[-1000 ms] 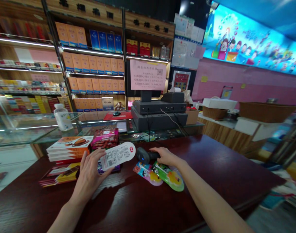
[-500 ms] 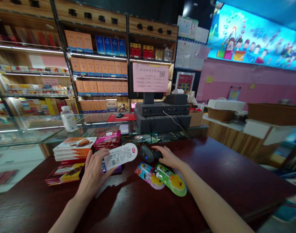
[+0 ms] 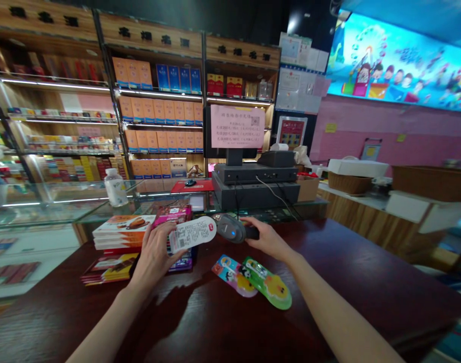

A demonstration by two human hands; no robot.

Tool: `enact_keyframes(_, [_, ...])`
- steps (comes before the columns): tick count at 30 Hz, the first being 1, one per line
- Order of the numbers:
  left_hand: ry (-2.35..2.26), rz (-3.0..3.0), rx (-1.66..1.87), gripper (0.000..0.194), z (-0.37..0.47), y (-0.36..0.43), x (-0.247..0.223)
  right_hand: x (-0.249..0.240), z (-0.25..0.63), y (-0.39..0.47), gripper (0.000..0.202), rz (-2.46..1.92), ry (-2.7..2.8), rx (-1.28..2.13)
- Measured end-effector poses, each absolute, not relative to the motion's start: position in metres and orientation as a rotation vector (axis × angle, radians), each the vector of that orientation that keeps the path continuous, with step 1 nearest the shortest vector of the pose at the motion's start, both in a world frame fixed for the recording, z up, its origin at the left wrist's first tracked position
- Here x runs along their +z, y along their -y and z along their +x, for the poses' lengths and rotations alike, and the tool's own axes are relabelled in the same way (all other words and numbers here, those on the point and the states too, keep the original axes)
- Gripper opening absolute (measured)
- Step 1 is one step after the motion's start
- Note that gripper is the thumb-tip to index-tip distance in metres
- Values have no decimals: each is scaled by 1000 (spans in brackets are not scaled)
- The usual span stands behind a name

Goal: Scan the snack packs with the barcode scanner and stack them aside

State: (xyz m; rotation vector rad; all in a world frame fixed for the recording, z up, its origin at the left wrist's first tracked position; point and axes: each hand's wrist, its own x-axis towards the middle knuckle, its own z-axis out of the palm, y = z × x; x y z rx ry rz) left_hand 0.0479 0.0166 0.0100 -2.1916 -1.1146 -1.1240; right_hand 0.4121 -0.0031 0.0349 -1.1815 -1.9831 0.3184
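My left hand (image 3: 157,253) is closed on a white-backed blister pack (image 3: 193,235), holding it by its left end with the printed back and barcode toward me. In my right hand (image 3: 270,238) is a dark grey barcode scanner (image 3: 232,229), gripped by its handle. A blue light glows on the scanner, whose head is close to the pack's rounded right end. Below, a blue-and-pink blister pack (image 3: 230,272) and a green blister pack (image 3: 270,285) with a yellow duck shape lie on the counter, overlapping slightly.
Stacked orange-and-white boxes (image 3: 122,232) and flat packets (image 3: 109,269) sit left on the dark wooden counter (image 3: 222,327). A white bottle (image 3: 116,187) stands on the glass case behind. The monitor's pink notice (image 3: 237,126) and the cash drawer (image 3: 255,192) are at the back.
The scanner has lifted off the counter area a little and turned, its head now nearer the held pack. My left hand has raised the pack slightly. The camera view has shifted a little.
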Motion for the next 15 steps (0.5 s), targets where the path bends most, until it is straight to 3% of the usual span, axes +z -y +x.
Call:
enact_keyframes(6, [1085,-2208,-1123,57,46,-21,12,54,395,22,53,-1032,2059,404])
enact_keyframes(15, [1085,-2213,-1116,63,57,-24,17,50,376,24,61,-957,2096,539])
